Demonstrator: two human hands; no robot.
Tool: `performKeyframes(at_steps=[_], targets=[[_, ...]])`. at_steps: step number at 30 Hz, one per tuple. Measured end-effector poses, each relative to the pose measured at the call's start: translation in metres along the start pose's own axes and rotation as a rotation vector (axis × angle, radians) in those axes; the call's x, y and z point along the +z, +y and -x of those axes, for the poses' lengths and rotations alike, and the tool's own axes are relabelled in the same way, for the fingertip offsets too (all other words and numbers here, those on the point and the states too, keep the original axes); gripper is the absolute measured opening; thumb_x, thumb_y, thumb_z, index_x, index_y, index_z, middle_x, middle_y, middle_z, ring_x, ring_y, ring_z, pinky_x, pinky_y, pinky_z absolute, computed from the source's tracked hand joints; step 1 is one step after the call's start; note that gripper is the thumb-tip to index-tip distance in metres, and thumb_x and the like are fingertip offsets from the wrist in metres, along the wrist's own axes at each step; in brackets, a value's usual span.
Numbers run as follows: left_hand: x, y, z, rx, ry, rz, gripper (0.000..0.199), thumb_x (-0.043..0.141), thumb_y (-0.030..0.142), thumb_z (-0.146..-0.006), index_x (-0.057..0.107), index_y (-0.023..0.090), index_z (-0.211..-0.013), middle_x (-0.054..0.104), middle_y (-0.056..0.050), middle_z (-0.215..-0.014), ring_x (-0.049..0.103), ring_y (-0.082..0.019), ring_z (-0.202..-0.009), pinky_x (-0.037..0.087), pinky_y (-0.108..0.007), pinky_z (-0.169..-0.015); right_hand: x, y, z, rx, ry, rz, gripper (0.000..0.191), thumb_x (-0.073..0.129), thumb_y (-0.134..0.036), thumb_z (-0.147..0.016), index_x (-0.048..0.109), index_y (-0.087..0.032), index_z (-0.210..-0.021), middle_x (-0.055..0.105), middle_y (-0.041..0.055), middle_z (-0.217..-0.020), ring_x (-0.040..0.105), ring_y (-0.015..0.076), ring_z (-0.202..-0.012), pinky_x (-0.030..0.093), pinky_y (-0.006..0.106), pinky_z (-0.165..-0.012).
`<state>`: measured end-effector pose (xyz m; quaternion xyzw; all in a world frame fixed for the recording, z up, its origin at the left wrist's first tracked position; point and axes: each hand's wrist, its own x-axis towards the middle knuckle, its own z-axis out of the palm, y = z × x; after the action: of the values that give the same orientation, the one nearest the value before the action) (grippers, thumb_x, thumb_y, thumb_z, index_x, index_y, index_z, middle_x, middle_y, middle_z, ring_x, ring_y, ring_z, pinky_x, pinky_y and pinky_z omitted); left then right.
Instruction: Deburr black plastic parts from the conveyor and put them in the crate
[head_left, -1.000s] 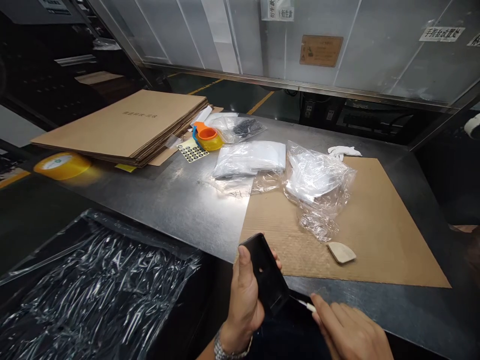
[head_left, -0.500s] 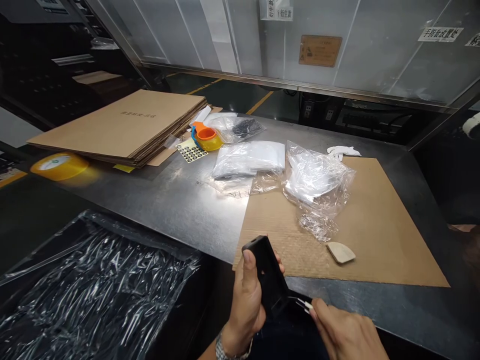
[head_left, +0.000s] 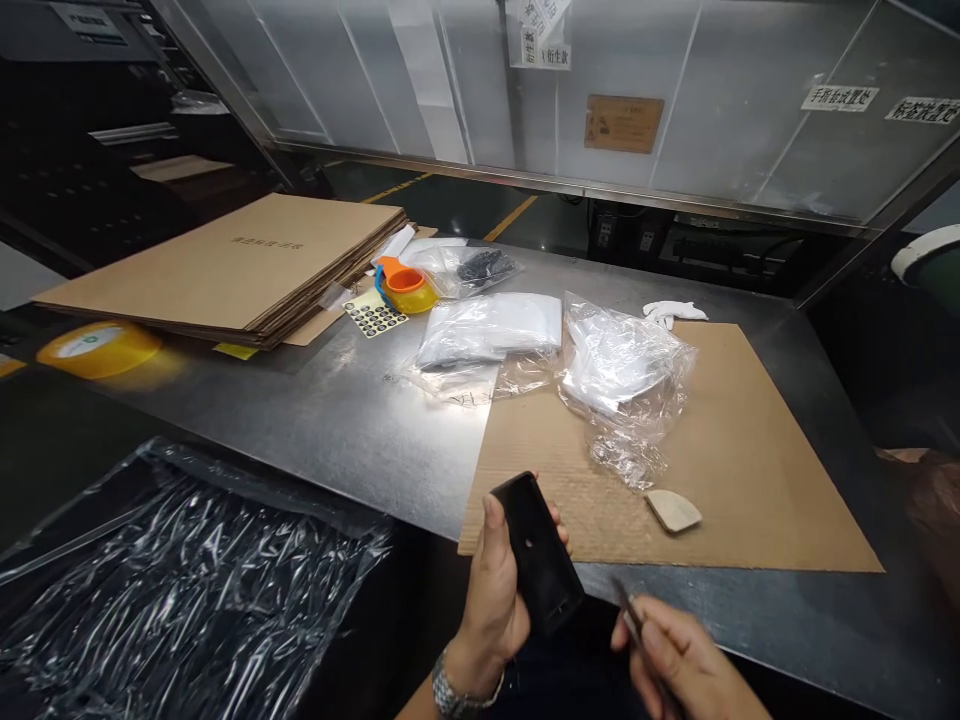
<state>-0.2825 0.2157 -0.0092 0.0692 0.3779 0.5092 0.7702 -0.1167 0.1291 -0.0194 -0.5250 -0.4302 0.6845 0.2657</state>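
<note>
1. The case [head_left: 538,553] is clamped in the left hand [head_left: 491,590], in front of the table's [head_left: 322,420] near edge.
2. The tool [head_left: 636,625] is pinched in the right hand [head_left: 679,655], apart from the case.

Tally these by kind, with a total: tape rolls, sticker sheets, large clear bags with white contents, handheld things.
Tape rolls: 2 (large yellow roll, roll in the orange holder)
Sticker sheets: 1
Large clear bags with white contents: 2 (left bag, right bag)
Handheld things: 2 (black case, slim tool)
Total: 7
</note>
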Motion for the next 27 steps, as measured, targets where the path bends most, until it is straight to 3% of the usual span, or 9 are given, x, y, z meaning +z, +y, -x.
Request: performKeyframes(at_steps=[6, 9, 12, 15, 17, 19, 21, 24, 27], targets=[[-0.002, -0.007, -0.005, -0.381, -0.133, 0.076, 0.045, 0.033, 0.045, -0.091, 0.062, 0.012, -0.1, 0.066, -0.009, -0.077, 0.065, -0.02, -0.069, 0.053, -0.041, -0.071, -0.088, 0.022, -0.015, 0.066, 0.961, 1.072, 0.041, 0.023, -0.038, -0.094, 0.058, -0.018, -0.103, 0.056, 0.0066, -0.079, 0.053, 0.0185, -0.065, 0.04, 0.03, -0.058], [-0.006, -0.017, -0.004, -0.427, -0.186, -0.008, 0.051, 0.035, 0.051, -0.09, 0.065, 0.01, -0.088, 0.066, -0.009, -0.07, 0.064, -0.017, -0.062, 0.052, -0.03, -0.063, -0.117, 0.035, -0.024, 0.103, 1.094, 1.208, 0.042, 0.029, -0.03, -0.091, 0.059, -0.011, -0.112, 0.054, 0.015, -0.085, 0.051, 0.0287, -0.078, 0.042, 0.04, -0.064], [-0.008, -0.024, -0.004, -0.452, -0.161, -0.12, 0.062, 0.033, 0.059, -0.086, 0.066, 0.007, -0.08, 0.063, -0.008, -0.06, 0.06, -0.013, -0.048, 0.047, -0.022, -0.051, -0.113, 0.034, -0.025, 0.027, 1.139, 1.291, 0.043, 0.036, -0.034, -0.09, 0.059, -0.009, -0.115, 0.052, 0.0203, -0.095, 0.047, 0.0347, -0.089, 0.041, 0.049, -0.071], [-0.005, -0.029, -0.004, -0.523, -0.157, -0.211, 0.072, 0.028, 0.065, -0.084, 0.066, 0.005, -0.074, 0.061, -0.008, -0.054, 0.057, -0.012, -0.041, 0.043, -0.02, -0.043, -0.078, 0.017, -0.018, -0.37, 1.008, 1.25, 0.045, 0.042, -0.039, -0.089, 0.05, -0.014, -0.126, 0.05, 0.0178, -0.106, 0.044, 0.0336, -0.1, 0.041, 0.05, -0.081], [-0.004, -0.032, -0.003, -0.57, -0.144, -0.237, 0.074, 0.025, 0.064, -0.085, 0.066, 0.004, -0.071, 0.06, -0.009, -0.052, 0.056, -0.012, -0.039, 0.04, -0.019, -0.039, -0.047, 0.002, -0.013, -0.585, 0.719, 1.153, 0.053, 0.048, -0.043, -0.088, 0.037, -0.023, -0.135, 0.046, 0.0138, -0.116, 0.041, 0.0311, -0.111, 0.039, 0.048, -0.089], [-0.002, -0.035, -0.001, -0.596, -0.141, -0.22, 0.07, 0.028, 0.062, -0.086, 0.067, 0.006, -0.073, 0.061, -0.008, -0.051, 0.057, -0.013, -0.04, 0.041, -0.02, -0.04, -0.02, -0.012, -0.012, -0.636, 0.483, 1.138, 0.072, 0.055, -0.056, -0.079, 0.029, -0.027, -0.139, 0.038, 0.013, -0.129, 0.034, 0.033, -0.119, 0.036, 0.048, -0.094], [0.0, -0.037, 0.002, -0.515, -0.138, -0.165, 0.053, 0.037, 0.053, -0.088, 0.069, 0.01, -0.084, 0.066, -0.007, -0.06, 0.062, -0.015, -0.052, 0.047, -0.022, -0.05, -0.002, -0.02, -0.015, -0.621, 0.363, 1.144, 0.087, 0.057, -0.065, -0.071, 0.025, -0.025, -0.141, 0.032, 0.0148, -0.135, 0.029, 0.0355, -0.124, 0.033, 0.051, -0.098], [0.004, -0.037, 0.007, -0.35, -0.13, -0.146, 0.03, 0.048, 0.035, -0.088, 0.069, 0.015, -0.097, 0.072, -0.005, -0.086, 0.066, -0.017, -0.084, 0.05, -0.025, -0.076, 0.009, -0.022, -0.021, -0.56, 0.33, 1.127, 0.095, 0.055, -0.07, -0.067, 0.024, -0.019, -0.141, 0.028, 0.019, -0.139, 0.024, 0.0388, -0.127, 0.03, 0.055, -0.099], [0.005, -0.037, 0.01, -0.312, -0.125, -0.188, 0.03, 0.047, 0.032, -0.089, 0.068, 0.014, -0.101, 0.07, -0.005, -0.101, 0.061, -0.017, -0.102, 0.044, -0.023, -0.089, 0.009, -0.02, -0.026, -0.522, 0.338, 1.07, 0.103, 0.057, -0.074, -0.06, 0.027, -0.016, -0.139, 0.028, 0.0207, -0.139, 0.025, 0.041, -0.127, 0.03, 0.059, -0.098]])
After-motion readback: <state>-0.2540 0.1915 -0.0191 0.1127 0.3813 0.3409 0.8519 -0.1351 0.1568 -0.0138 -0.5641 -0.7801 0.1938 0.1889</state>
